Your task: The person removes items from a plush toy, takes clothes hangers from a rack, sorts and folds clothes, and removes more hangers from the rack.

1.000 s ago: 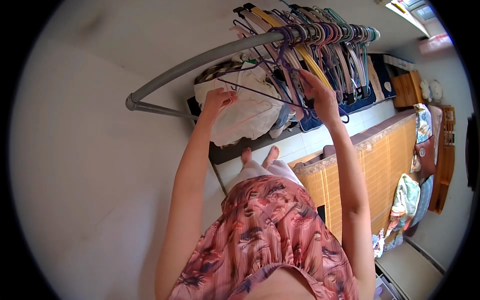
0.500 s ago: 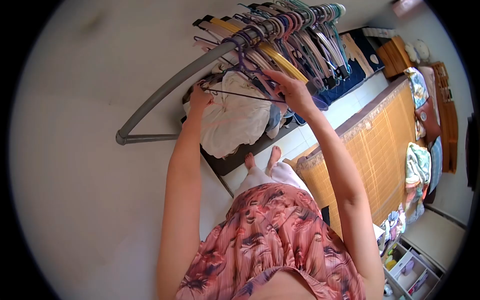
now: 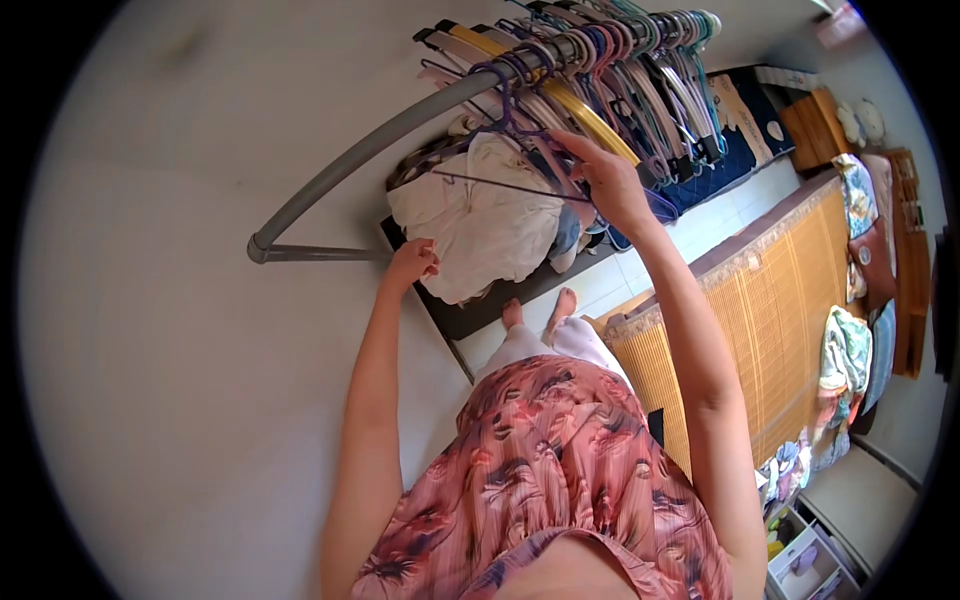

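Note:
My right hand [image 3: 610, 190] is raised just below the rail, its fingers closed on the right side of a dark purple clothes hanger [image 3: 500, 186]. That hanger hangs tilted near the front of the row, its lower bar stretching to the left. Lower down, my left hand [image 3: 413, 264] is apart from the hanger, beside a white cloth [image 3: 480, 225] heaped below. Its fingers are curled in, and whether anything small is between them is hidden.
Many hangers [image 3: 640, 90] crowd the grey rail [image 3: 370, 150], which curves down to the wall at left. A bed with a woven mat [image 3: 750, 310] stands on the right, with folded bedding [image 3: 842, 350] along its far side. Open drawers [image 3: 810, 560] are at lower right.
My left hand has let go of the hanger's left end and dropped toward the white cloth. My right hand stays on the hanger. The view has shifted slightly.

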Action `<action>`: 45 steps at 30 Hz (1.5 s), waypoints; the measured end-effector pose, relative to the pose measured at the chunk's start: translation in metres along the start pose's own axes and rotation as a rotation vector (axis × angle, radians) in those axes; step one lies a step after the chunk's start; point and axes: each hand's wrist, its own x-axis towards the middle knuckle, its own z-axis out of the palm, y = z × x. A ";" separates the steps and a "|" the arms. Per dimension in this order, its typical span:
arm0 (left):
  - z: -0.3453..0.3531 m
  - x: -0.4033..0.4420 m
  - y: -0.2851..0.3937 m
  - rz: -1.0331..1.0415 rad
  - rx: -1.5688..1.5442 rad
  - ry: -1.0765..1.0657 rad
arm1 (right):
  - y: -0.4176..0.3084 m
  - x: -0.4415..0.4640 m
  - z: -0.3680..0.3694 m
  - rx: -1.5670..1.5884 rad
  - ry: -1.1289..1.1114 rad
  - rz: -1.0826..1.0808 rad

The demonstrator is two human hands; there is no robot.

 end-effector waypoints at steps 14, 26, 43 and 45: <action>-0.011 0.051 0.076 0.405 0.627 0.403 | 0.031 0.001 0.022 0.082 0.139 -0.161; 0.147 -0.004 -0.024 -0.018 0.149 -0.247 | 0.016 -0.229 0.083 0.109 0.053 0.132; 0.312 -0.052 0.040 0.272 0.155 -0.670 | 0.019 -0.384 0.139 0.352 0.464 0.952; 0.322 -0.058 0.041 0.278 0.142 -0.730 | 0.017 -0.389 0.131 0.376 0.529 0.979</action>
